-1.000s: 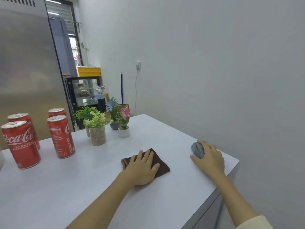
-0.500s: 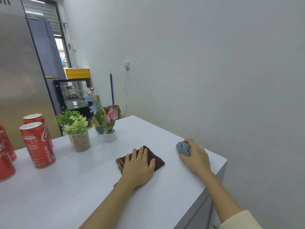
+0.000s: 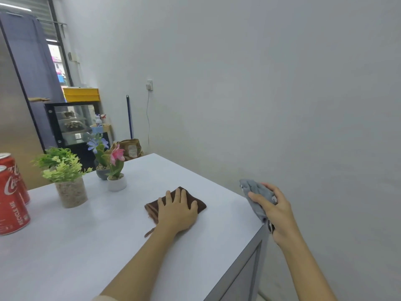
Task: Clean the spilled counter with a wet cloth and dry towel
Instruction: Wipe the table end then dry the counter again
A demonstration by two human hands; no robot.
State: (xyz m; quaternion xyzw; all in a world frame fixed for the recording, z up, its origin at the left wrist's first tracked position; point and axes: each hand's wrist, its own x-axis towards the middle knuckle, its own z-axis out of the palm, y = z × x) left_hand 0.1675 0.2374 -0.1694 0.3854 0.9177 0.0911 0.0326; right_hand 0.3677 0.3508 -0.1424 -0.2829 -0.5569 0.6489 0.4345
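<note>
Two cloths in play: brown cloth [image 3: 196, 204] pressed flat near the surface's [image 3: 108, 246] right edge under the open left hand [image 3: 176, 210], grey cloth [image 3: 257, 197] bunched in the right hand's [image 3: 274, 210] grip just off that edge; best swept in overlapping strokes, well clear of the cans [image 3: 12, 200] and plant pots [image 3: 70, 192].

Small shop, glass display case [image 3: 71, 124], cola cans [image 3: 10, 200]

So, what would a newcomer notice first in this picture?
Probably the left hand resting flat on a brown cloth mid-counter, and the right hand gripping a grey cloth at the counter's right edge. Red cans stand far left, beside small potted plants.
</note>
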